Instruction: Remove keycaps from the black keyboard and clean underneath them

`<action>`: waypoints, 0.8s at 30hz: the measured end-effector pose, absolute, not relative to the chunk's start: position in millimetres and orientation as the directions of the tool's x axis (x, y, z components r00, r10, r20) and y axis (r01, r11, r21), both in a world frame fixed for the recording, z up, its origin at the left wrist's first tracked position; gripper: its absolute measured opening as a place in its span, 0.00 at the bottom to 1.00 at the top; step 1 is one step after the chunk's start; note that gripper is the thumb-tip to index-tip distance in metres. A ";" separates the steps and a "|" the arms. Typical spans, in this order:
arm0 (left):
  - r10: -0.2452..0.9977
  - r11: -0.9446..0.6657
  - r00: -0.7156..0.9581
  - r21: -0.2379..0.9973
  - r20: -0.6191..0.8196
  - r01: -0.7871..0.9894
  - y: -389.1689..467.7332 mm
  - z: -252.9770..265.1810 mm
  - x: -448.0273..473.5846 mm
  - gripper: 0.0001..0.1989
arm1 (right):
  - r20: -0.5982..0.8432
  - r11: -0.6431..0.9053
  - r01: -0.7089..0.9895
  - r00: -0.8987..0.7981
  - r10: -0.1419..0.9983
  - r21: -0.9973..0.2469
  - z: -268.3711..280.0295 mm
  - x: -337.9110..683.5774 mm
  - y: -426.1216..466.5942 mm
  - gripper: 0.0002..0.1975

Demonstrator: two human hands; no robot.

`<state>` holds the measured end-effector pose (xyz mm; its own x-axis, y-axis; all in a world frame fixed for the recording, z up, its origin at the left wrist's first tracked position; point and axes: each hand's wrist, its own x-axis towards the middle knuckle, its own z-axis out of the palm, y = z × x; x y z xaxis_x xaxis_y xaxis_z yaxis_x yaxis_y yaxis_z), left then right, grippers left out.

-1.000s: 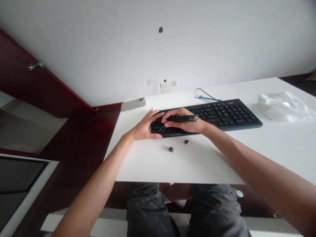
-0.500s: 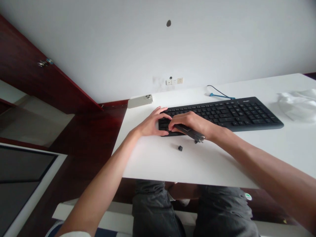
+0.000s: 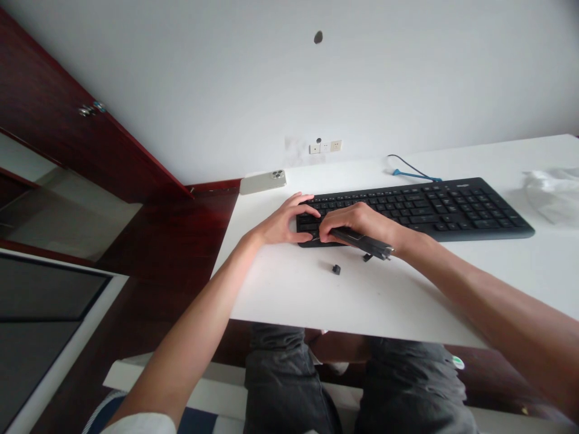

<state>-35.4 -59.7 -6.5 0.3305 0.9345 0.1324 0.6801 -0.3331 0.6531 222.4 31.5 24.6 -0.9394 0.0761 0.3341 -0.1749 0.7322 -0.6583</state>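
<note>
A black keyboard (image 3: 418,208) lies on the white table. My left hand (image 3: 287,222) spans its left end, thumb at the near corner and the other fingers spread over the keys and far edge, holding it. My right hand (image 3: 357,220) is wrapped round a black folding multi-tool (image 3: 364,242), whose metal-tipped end sticks out toward my wrist. A thin metal tip reaches the keys by my left thumb; the keys under my right hand are hidden. On the table in front of the keyboard lie a loose black keycap (image 3: 336,269) and another small black piece (image 3: 367,257).
A phone (image 3: 263,182) lies face down at the table's back left corner. Behind the keyboard are a blue strap (image 3: 416,175) and a dark cable. Crumpled clear plastic (image 3: 554,196) sits at the right. The wall with sockets (image 3: 325,147) stands behind the table.
The whole view has shifted slightly, so things appear a little further right. Both hands keep their places on the keyboard; the tool's rear end has tipped slightly in my right hand.
</note>
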 end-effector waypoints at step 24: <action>0.923 -0.384 0.303 0.584 0.236 0.715 -61.1 -5.3 -26.6 0.23 | 0.265 0.740 -0.124 -0.961 0.076 -0.661 20.2 227.0 49.0 0.12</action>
<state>-26.6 -61.1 -5.3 0.3031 0.9234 0.2357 0.7150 -0.3838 0.5844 227.0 49.0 20.2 -0.9613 0.0758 0.2650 -0.1240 0.7397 -0.6614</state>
